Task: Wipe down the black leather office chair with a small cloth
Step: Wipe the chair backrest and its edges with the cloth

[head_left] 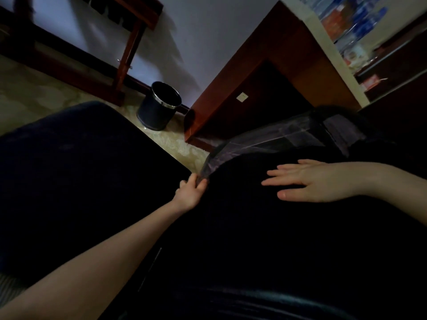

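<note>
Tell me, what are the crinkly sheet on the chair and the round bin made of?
The sheet looks like thin clear plastic: see-through, shiny creases. The bin has a dark body and bright silver rim, probably metal; too dim to be sure.

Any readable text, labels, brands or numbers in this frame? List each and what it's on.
No text can be read.
On the shelf, blue and red packages: print blurred, unreadable.
Small white plate by the desk: marks too small to read.
No lettering visible on the bin, the clear plastic sheet or the black chair.
</note>
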Demonstrator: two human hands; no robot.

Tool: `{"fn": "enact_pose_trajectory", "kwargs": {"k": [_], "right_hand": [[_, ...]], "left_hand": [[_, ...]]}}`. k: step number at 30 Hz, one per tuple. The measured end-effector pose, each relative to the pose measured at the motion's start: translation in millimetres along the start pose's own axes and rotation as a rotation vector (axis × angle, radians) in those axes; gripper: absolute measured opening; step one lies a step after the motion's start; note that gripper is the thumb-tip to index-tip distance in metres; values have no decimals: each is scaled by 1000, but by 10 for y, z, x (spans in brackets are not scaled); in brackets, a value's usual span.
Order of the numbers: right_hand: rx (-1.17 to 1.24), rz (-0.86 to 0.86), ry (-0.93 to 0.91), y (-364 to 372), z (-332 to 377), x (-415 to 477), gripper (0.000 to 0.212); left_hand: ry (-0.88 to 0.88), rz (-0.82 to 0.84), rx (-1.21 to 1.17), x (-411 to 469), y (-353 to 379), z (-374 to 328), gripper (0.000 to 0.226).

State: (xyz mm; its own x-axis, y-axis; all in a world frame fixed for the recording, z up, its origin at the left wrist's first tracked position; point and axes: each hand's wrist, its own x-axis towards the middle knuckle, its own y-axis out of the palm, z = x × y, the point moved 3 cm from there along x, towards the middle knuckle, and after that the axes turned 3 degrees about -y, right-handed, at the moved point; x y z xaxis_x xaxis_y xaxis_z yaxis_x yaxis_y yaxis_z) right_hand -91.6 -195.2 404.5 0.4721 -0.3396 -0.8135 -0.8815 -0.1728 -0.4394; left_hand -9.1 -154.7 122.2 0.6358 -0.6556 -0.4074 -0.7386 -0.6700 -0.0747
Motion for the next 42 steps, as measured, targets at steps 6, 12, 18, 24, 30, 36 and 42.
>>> {"fn": "enact_pose_trajectory", "kwargs": {"k": [6,12,18,24,30,36,42], "right_hand": [[-9,-23,-64,-41,32,136,48],[-115,-34,-103,-119,164,431,51],[-316,145,-76,-54,194,691,57],[-192,258,-63,-11,103,717,52],[-187,249,-68,-49,55,728,53],[-190,268,-66,-65,52,715,53],[-205,264,-32,-95,98,710,54]], "left_hand": [[58,90,-191,-286,-69,245,34],[380,116,-228,-460,-42,-88,34],[647,47,-294,-75,53,-638,43],[476,-53,-174,441,139,-674,33],[174,-61,-234,815,89,-22,30],[96,-11,-373,611,210,532,17],[159,38,-395,212,122,400,18]]}}
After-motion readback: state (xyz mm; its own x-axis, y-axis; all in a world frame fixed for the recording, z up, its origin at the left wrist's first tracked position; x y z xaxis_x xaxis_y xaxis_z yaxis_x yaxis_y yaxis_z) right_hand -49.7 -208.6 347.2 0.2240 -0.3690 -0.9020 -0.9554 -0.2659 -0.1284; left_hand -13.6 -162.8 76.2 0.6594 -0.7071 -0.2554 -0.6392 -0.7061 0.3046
